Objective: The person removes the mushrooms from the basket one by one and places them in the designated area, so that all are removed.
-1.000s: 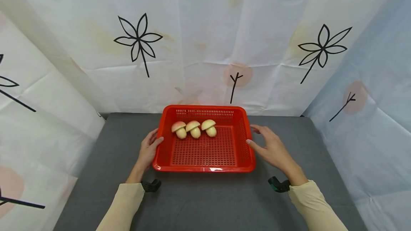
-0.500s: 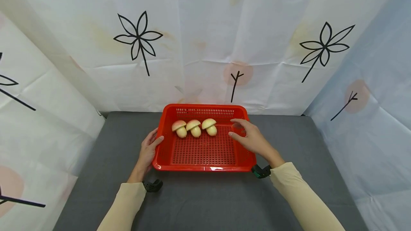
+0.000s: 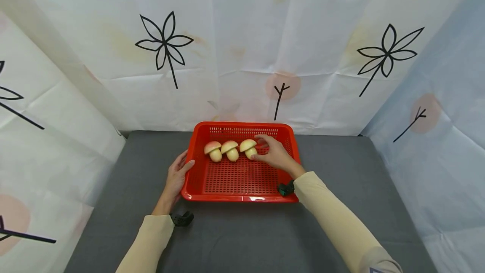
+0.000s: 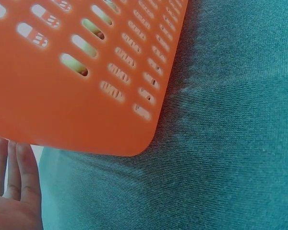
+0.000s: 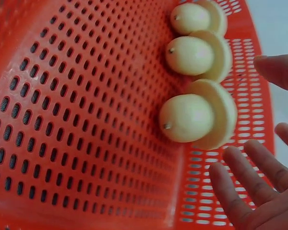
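Three toy mushrooms, pale yellow with blush on some caps, lie in a row along the back of a red perforated plastic basket (image 3: pixel 242 198). They are the left mushroom (image 3: pixel 213 151), the middle mushroom (image 3: pixel 230 151) and the right mushroom (image 3: pixel 248 148). My left hand (image 3: pixel 176 178) holds the basket's left rim, thumb on top and fingers outside. In the left wrist view, fingers (image 4: pixel 26 170) reach up to the basket edge. Over the basket, my right hand (image 3: pixel 275 154) has thumb and fingers spread about the right mushroom, with a gap visible in the right wrist view.
A grey cloth-covered table (image 3: pixel 235 239) lies under the basket. White printed curtains (image 3: pixel 242 54) enclose the back and both sides, with the back curtain close behind the basket. Black wrist straps show on the left (image 3: pixel 182 219) and right (image 3: pixel 286 188) wrists.
My right hand has moved left from outside the basket's right rim to beside the right mushroom. The left hand, basket and mushrooms have stayed in place.
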Demonstrator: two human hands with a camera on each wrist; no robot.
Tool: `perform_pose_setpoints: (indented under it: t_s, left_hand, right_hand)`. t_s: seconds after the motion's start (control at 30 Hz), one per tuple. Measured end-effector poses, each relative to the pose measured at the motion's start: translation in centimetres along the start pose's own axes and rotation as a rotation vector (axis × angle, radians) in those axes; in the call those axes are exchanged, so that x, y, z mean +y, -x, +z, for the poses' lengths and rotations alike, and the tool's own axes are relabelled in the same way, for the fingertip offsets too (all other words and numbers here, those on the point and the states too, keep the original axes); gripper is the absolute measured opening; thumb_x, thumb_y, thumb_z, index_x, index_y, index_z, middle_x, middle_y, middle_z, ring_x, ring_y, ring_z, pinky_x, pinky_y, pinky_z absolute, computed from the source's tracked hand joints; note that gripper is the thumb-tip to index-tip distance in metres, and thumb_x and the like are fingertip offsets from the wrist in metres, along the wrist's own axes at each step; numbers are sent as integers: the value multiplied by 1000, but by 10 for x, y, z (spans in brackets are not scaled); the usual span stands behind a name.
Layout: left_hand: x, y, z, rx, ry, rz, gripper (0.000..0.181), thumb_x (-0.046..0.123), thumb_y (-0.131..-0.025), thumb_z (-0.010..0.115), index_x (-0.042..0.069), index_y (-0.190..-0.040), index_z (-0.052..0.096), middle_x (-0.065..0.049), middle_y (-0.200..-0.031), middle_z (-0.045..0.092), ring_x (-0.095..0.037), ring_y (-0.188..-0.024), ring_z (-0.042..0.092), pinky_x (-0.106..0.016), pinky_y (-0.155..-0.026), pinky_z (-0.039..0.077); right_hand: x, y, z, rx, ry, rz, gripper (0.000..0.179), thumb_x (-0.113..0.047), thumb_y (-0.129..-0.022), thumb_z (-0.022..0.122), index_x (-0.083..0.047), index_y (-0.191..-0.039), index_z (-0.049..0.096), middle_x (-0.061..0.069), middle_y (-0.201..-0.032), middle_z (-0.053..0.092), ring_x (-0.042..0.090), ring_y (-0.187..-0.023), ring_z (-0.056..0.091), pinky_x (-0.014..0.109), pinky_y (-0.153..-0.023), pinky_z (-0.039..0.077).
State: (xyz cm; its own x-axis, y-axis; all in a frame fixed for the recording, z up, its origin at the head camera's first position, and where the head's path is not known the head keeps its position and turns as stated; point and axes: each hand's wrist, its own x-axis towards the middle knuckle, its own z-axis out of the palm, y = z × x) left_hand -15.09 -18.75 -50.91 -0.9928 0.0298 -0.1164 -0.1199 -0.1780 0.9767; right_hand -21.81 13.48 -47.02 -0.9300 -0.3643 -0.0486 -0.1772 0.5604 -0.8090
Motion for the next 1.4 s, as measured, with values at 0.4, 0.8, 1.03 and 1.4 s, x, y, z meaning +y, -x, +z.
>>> perform_pose_setpoints:
  t_s: [0.4,0.8,1.03,1.4]
  left_hand:
    - [1,0,1,9,-13,-14,55,17,-96,54,11,-146,31,-18,-140,40,-40,-123,43,-44,-92,47]
    - [1,0,1,7,-7,-6,54,14,-97,52,11,-146,30,-18,-142,39,-40,-124,42,-48,-94,44]
    - [1,0,1,7,10,-20,55,16,-96,54,13,-146,32,-17,-140,41,-39,-123,44,-47,-93,46]
    - [2,1,1,5,-21,-9,56,17,-96,54,12,-147,30,-19,-141,40,-42,-123,42,-46,-92,47]
  right_hand:
    - [16,-23,16,20,41,3,73,-14,-75,79,-10,-139,43,14,-134,43,35,-114,48,46,-90,46]
    - [18,-34,31,24,162,69,77,-13,-71,82,-14,-138,43,13,-129,45,33,-117,44,48,-89,44]
    - [18,-34,41,5,238,85,75,-12,-70,83,-14,-134,44,12,-120,48,28,-103,51,42,-82,48]
    - [15,-30,40,48,195,67,74,-12,-67,85,-12,-130,45,11,-113,49,25,-98,50,40,-81,47]
